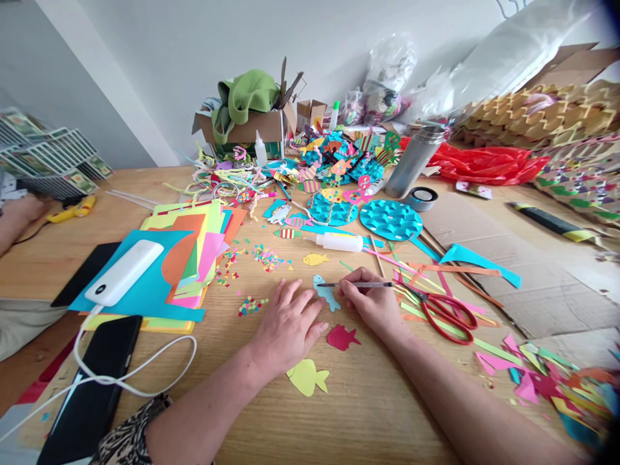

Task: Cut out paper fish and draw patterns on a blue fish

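Observation:
A light-blue paper fish [328, 296] lies on the wooden table between my two hands. My right hand [371, 302] grips a slim dark pen [356, 285], its tip over the fish's head end. My left hand [289, 318] rests flat with fingers spread, the fingertips at the fish's left edge. Just below sits a dark-red paper fish [343, 337], and nearer to me a yellow-green paper fish [309, 377], partly beside my left wrist. A yellow paper fish [315, 259] is above. Red-handled scissors [448, 315] lie right of my right hand.
Coloured paper sheets [194, 239], a white power bank [124, 272] and a black phone [92, 387] are at left. Confetti [252, 306] and a glue bottle [339, 241] lie ahead. A steel flask [414, 161] stands behind; paper scraps [537, 374] are at right. Another person's hand [22, 216] shows far left.

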`<state>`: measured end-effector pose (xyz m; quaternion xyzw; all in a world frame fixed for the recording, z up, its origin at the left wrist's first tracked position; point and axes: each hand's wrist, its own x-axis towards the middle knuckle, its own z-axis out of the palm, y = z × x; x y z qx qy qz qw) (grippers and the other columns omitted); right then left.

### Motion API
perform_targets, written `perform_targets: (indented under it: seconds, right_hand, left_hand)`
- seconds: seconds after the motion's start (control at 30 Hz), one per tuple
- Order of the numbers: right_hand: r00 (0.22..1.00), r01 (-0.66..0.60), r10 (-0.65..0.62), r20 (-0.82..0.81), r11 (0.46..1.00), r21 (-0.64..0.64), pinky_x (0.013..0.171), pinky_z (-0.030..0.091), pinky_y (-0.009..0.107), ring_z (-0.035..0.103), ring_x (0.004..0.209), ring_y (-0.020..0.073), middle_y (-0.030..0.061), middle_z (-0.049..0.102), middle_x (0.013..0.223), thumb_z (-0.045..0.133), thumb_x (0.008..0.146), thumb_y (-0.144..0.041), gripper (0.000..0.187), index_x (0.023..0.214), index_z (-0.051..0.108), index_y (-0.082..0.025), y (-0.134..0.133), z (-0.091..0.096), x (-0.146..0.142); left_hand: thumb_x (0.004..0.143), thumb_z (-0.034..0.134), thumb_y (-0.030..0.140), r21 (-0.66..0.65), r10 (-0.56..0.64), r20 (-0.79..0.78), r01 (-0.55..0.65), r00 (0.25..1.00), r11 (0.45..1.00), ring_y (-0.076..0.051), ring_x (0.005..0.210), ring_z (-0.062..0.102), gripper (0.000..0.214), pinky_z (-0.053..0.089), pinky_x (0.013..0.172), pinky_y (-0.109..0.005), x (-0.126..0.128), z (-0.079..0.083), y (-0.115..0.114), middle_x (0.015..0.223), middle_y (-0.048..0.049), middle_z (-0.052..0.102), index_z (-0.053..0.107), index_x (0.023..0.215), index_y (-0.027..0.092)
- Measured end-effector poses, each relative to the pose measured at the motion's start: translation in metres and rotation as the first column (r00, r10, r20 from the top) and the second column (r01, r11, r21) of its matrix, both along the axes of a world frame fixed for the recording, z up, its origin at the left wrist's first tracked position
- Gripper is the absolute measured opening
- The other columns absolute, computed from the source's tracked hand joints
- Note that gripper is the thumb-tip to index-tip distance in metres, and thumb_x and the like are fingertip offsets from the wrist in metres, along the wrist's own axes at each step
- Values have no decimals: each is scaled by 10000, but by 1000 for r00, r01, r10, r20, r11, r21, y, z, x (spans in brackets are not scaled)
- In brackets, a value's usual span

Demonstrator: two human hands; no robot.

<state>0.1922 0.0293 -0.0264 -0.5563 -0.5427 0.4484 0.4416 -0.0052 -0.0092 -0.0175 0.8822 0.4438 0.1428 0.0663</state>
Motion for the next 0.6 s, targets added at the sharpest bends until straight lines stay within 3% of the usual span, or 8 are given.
perform_targets:
  seconds: [0.6]
  right_hand:
    - [1000, -21, 21, -6, 1000, -8, 458, 382, 238, 505, 462, 112, 23, 671, 624, 650, 785, -368, 215, 696, 565, -192, 1, 1, 0]
  left_hand:
    - [966, 468, 403, -10, 5, 10, -5, 1000, 1000, -331, 1318, 375, 389, 268, 1143, -601, 0, 0, -1, 1309, -67, 576, 580, 1289, 217]
